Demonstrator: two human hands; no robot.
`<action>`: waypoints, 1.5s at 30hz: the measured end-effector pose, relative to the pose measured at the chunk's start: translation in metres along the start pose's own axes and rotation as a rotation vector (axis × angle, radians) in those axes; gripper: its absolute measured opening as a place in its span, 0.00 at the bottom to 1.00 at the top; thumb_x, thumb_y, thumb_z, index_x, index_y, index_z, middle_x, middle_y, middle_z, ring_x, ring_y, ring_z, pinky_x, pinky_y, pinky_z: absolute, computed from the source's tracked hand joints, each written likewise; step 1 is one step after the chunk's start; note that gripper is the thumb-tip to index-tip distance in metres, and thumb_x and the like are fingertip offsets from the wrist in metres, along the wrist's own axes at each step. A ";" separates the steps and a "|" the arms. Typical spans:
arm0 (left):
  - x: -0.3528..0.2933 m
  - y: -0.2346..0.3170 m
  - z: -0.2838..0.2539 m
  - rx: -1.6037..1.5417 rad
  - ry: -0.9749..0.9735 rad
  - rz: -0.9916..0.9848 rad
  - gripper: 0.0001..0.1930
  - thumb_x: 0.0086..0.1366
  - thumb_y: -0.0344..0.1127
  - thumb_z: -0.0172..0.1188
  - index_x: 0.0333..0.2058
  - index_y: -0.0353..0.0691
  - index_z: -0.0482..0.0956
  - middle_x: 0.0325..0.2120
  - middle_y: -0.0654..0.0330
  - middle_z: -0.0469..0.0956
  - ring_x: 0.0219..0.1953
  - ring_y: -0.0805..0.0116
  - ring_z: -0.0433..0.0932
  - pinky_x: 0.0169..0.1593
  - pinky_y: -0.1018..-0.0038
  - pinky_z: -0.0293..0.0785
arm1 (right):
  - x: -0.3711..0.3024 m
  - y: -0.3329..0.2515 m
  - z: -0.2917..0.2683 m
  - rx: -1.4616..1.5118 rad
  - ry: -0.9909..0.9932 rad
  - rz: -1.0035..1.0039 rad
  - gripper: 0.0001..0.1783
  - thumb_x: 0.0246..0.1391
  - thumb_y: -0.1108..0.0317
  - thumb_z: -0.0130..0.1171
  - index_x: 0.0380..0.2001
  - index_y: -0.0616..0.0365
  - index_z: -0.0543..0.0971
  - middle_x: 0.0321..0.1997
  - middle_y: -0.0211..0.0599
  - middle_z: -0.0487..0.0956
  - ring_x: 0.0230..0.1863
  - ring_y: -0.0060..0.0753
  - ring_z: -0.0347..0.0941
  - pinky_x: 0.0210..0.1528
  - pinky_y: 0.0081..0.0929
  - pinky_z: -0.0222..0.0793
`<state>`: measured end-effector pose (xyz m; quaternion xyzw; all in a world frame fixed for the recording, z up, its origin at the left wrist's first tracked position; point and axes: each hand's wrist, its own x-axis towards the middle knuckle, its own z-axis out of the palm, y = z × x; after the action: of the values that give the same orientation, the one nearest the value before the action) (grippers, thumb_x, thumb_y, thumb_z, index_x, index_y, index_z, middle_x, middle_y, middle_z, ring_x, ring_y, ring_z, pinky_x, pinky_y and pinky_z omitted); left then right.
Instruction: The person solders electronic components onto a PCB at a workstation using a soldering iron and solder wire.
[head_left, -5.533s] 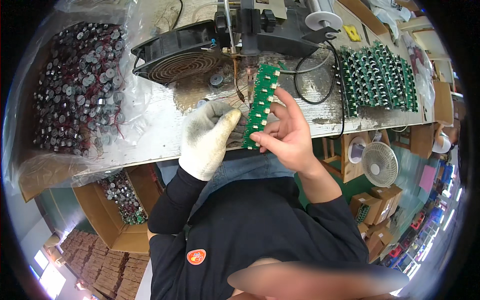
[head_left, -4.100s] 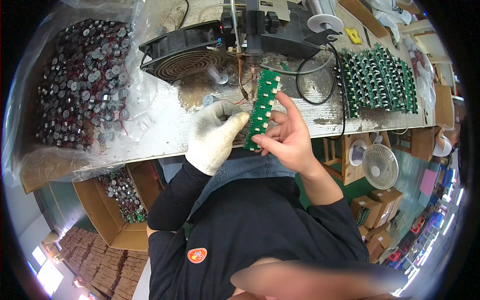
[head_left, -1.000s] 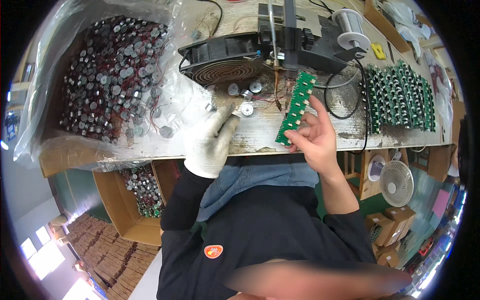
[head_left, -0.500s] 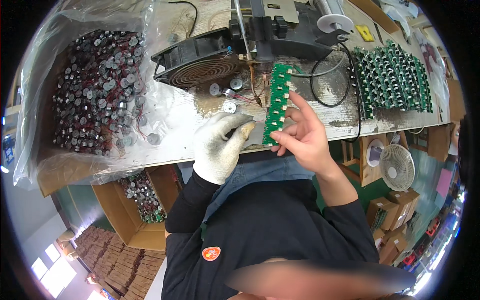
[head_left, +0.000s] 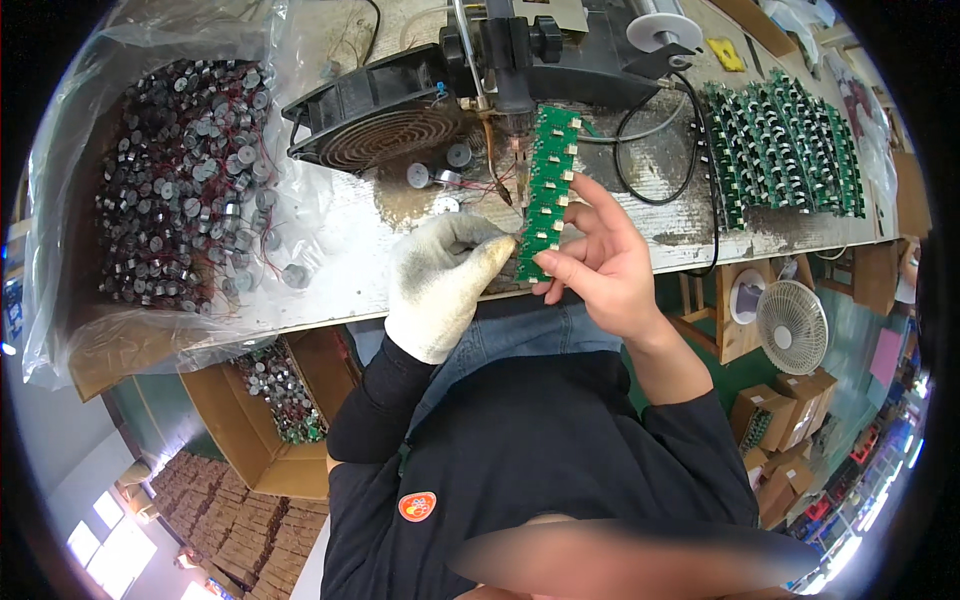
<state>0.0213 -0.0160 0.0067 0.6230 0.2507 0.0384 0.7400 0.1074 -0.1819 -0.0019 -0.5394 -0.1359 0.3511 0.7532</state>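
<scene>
A long green circuit board strip (head_left: 551,180) with white connectors along its right edge is held tilted over the bench edge. My bare right hand (head_left: 608,255) grips its lower right side between thumb and fingers. My left hand (head_left: 440,275), in a stained white glove, is pinched closed with its fingertips at the board's lower left edge. Whatever those fingertips hold is too small or hidden to make out. Just beyond them, a soldering iron (head_left: 503,192) points down beside the board. Several small round motors (head_left: 418,175) with red wires lie left of the iron.
A black fan (head_left: 390,135) stands behind the motors. At left, a plastic-lined box (head_left: 100,360) holds many wired motors. Rows of populated circuit boards (head_left: 785,150) fill the bench's right side, past a black cable (head_left: 716,215). A solder spool (head_left: 664,32) stands at the back.
My left fingertips have moved right, up to the board's edge. The board and my right hand have shifted slightly up and left in the picture, and the whole view has shifted a little.
</scene>
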 end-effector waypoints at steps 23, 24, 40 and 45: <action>0.004 -0.008 0.002 -0.018 0.058 0.028 0.07 0.59 0.30 0.63 0.32 0.30 0.78 0.26 0.59 0.79 0.29 0.77 0.76 0.32 0.79 0.72 | 0.002 0.003 0.000 -0.013 0.028 -0.047 0.41 0.50 0.88 0.56 0.66 0.61 0.52 0.51 0.53 0.72 0.28 0.30 0.79 0.24 0.20 0.76; 0.003 -0.009 0.001 -0.017 0.060 0.028 0.07 0.59 0.30 0.63 0.32 0.30 0.78 0.26 0.59 0.79 0.29 0.77 0.76 0.32 0.79 0.72 | 0.002 0.004 0.000 -0.012 0.026 -0.046 0.41 0.50 0.88 0.56 0.66 0.61 0.52 0.51 0.53 0.72 0.28 0.30 0.79 0.24 0.20 0.76; 0.002 -0.008 0.006 -0.078 0.080 0.041 0.07 0.60 0.29 0.60 0.34 0.31 0.75 0.27 0.61 0.77 0.29 0.77 0.74 0.33 0.79 0.72 | -0.001 0.003 0.002 -0.013 0.018 -0.001 0.41 0.51 0.85 0.58 0.66 0.58 0.53 0.46 0.46 0.74 0.29 0.26 0.78 0.26 0.17 0.75; 0.002 -0.010 0.009 -0.027 0.112 0.070 0.07 0.61 0.29 0.60 0.34 0.31 0.73 0.26 0.61 0.77 0.28 0.78 0.74 0.32 0.79 0.72 | -0.002 0.007 0.002 -0.013 0.026 -0.017 0.41 0.51 0.85 0.58 0.66 0.58 0.53 0.47 0.47 0.74 0.29 0.27 0.79 0.26 0.18 0.75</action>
<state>0.0245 -0.0253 -0.0025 0.6184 0.2691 0.1022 0.7312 0.1020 -0.1812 -0.0070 -0.5474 -0.1332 0.3368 0.7545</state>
